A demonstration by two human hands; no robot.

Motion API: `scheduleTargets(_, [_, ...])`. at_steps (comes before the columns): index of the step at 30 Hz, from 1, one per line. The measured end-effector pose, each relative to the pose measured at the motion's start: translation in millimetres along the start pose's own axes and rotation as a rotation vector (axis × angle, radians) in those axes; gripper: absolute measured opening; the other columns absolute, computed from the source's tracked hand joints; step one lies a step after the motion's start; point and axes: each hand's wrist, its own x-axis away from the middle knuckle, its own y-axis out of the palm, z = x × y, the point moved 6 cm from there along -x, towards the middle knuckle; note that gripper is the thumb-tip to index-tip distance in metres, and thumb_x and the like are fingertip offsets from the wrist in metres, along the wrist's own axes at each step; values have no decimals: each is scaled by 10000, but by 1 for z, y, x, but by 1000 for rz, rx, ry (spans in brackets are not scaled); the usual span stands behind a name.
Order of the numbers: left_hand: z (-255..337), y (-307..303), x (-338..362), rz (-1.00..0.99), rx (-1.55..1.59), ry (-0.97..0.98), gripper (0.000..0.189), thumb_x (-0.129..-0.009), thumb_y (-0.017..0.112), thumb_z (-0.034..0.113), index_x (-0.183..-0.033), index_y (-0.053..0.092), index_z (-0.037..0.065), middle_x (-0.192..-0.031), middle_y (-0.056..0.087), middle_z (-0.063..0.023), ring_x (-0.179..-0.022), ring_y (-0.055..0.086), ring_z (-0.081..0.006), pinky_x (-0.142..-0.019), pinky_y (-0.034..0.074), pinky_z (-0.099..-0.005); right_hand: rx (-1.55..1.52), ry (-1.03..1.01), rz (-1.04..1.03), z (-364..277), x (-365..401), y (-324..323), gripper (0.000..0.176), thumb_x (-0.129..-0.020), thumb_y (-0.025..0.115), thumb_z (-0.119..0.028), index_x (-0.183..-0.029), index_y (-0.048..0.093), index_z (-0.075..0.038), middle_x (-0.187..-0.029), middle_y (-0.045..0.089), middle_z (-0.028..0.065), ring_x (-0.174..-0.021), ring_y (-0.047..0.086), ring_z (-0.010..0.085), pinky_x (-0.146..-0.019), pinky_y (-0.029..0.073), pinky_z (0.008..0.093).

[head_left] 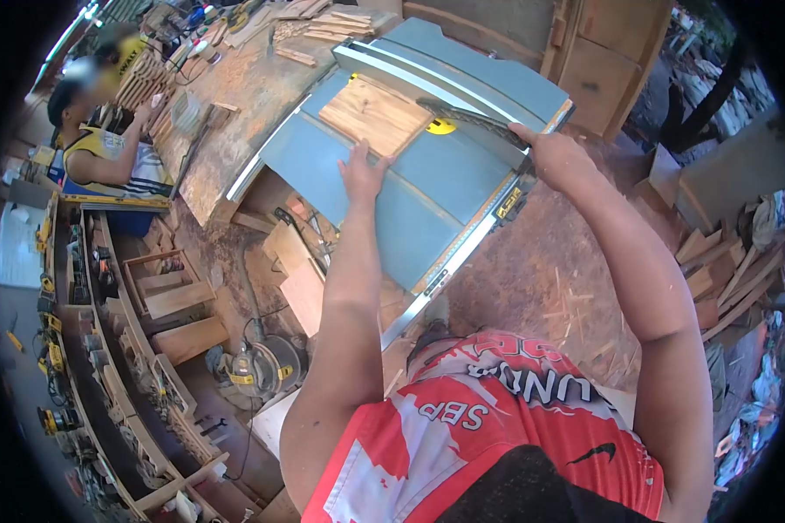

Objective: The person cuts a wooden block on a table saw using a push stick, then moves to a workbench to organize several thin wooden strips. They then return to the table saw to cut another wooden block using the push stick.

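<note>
A flat wooden board [377,115] lies on the blue-grey top of a table saw [427,196], beside its long metal fence [445,87]. My left hand [363,174] rests at the board's near edge, fingers apart and touching it. My right hand [556,159], at the right side of the saw table, is closed round the end of a dark, narrow stick [475,118]. The stick's far end reaches the board's right corner. Next to that corner is a yellow piece [441,126] on the saw top.
A wooden workbench [253,105] with sawdust and wood strips adjoins the saw at the left. A person in a yellow top [105,152] sits beyond it. Tool shelves [105,349] stand at the lower left; scrap wood [724,270] is piled at the right.
</note>
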Motion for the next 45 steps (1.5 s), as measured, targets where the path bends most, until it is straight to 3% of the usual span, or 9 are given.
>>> scheduleTargets(9, [-12,-3,-24,-89,-71,-26,822,-765,750,534,-1387,517,49,-1452,495,-164,-1407,385,-299,-1172,193,-573,51,2,-78,-31,-8,-21,578,-936,394,-36,-1467,451,-257,-1106,671,241,-1008,669,384,-884,527,482])
scheduleTargets(24, [-31,-11,-56,-112,-111,-48,838,-764,758,538,-1383,524,25,-1380,540,-225,-1344,456,-328,-1172,202,-531,-23,-53,-33,-72,-64,-16,606,-925,461,-12,-1464,454,-290,-1078,680,217,-974,663,377,-819,523,455])
scheduleTargets(34, [-40,-25,-80,-93,-231,-10,826,-763,739,582,-1373,555,57,-1342,569,-204,-1290,500,-335,-1133,273,-507,-51,-185,14,-132,-212,12,630,-897,456,7,-1468,455,-259,-1190,665,183,-1048,642,388,-898,504,455])
scheduleTargets(36, [-49,-45,-91,-91,-247,0,792,-767,735,573,-1359,571,71,-1333,580,-176,-1277,505,-333,-1125,285,-515,29,-307,158,-155,-270,26,569,-989,396,-118,-1507,367,-354,-1203,659,188,-1056,654,372,-861,530,477])
scheduleTargets(38, [-63,-48,-95,-143,-257,15,759,-771,731,563,-1344,587,86,-1323,590,-148,-1263,509,-332,-1116,296,-523,-194,-250,177,-191,-276,-5,616,-1002,425,-176,-1549,227,-376,-1265,618,226,-1118,632,358,-914,516,465])
scheduleTargets(40, [-86,-45,-87,-94,-284,104,734,-755,742,547,-1326,595,111,-1320,596,-143,-1291,485,-332,-1083,316,-564,-334,-142,246,-194,-239,-43,781,-931,624,-229,-1566,179,-322,-1257,596,284,-1152,592,413,-961,476,477])
scheduleTargets(42, [-82,-53,-69,-54,-308,154,657,-755,746,506,-1250,652,84,-1254,630,-126,-1214,542,-292,-1076,366,-502,-510,-489,805,-156,-166,-63,333,-849,626,-143,-1167,578,-55,-1131,581,242,-1096,519,445,-963,424,498])
scheduleTargets(43, [-84,-53,-55,-68,-289,182,660,-753,752,503,-1250,652,80,-1240,636,-134,-1214,545,-280,-1074,374,-482,-510,-393,782,-119,-138,-38,333,-849,626,-143,-1167,578,-55,-1131,581,242,-1096,519,445,-963,424,498])
scheduleTargets(45, [-74,-50,-29,-87,-258,220,676,-761,757,497,-1274,639,73,-1234,635,-167,-1227,541,-272,-1086,372,-469,-870,-115,806,-23,-77,24,384,-872,725,-201,-1175,644,20,-998,713,176,-910,692,270,-830,538,371])
